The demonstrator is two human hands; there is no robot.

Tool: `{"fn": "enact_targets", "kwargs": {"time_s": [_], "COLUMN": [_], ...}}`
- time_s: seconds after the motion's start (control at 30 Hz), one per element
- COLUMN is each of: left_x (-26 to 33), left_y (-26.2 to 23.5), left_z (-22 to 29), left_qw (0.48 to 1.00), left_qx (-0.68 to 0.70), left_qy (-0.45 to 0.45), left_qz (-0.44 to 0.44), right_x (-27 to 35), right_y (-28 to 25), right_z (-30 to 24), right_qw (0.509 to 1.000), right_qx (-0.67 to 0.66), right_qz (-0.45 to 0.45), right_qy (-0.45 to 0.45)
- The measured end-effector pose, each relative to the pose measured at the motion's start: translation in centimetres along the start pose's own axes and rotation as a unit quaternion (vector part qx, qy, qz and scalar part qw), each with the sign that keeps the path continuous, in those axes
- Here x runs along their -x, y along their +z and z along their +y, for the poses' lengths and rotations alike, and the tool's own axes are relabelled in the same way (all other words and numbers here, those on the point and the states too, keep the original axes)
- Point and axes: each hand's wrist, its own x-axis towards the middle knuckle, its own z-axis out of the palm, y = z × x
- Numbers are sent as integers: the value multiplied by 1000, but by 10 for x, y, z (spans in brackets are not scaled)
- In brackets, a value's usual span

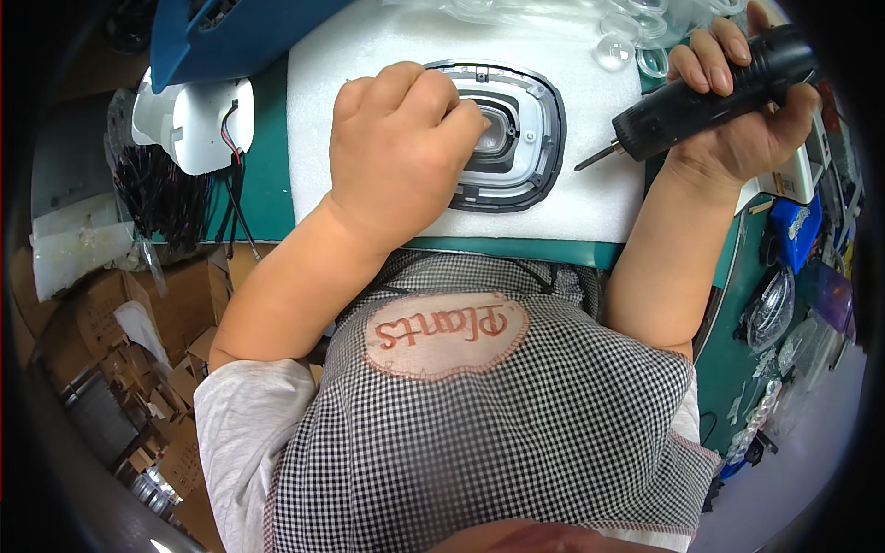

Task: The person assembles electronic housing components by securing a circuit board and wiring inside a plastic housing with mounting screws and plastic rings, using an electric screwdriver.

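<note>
Clear plastic trays of small transparent domed lenses sat along the far edge of the white foam pad, and what else they held could not be made out. To the left, open cardboard boxes stood below the green surface; their contents were too dark to tell. The grey oval housing lay flat on the pad, near its middle, with bare foam on every side, widest toward the left edge. The pad's near edge ran just beyond the person's checked apron.

The left hand reached in from below, knuckles up, covering the housing's left half; its fingers were curled and pressed together, tips down at the dark square opening in the centre, where they seemed to pinch a small part that stayed hidden. The right hand was raised off to the right, past the pad's right edge, fingers wrapped tightly round a black electric screwdriver, whose bit pointed down-left toward the housing without touching it. A white moulded part with wires rested at the left.
</note>
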Motion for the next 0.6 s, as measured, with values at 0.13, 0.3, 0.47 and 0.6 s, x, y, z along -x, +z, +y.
{"fn": "enact_targets", "kwargs": {"time_s": [0.13,0.3,0.47,0.6], "left_x": [4,9,-10,-22], "left_y": [-21,-39,-43,-45], "left_z": [6,10,0,-8], "left_qw": [999,982,967,945], "left_qx": [8,76,77,82], "left_qy": [-7,10,52,80], "left_qz": [-39,-175,-236,-306], "right_x": [1,-14,-15,-19], "right_y": [3,-40,-41,-33], "right_z": [0,-4,-2,9], "right_qw": [1000,987,988,985], "right_qx": [1,-127,-122,-134], "right_qz": [3,-88,-74,-105], "right_qy": [-4,54,66,21]}}
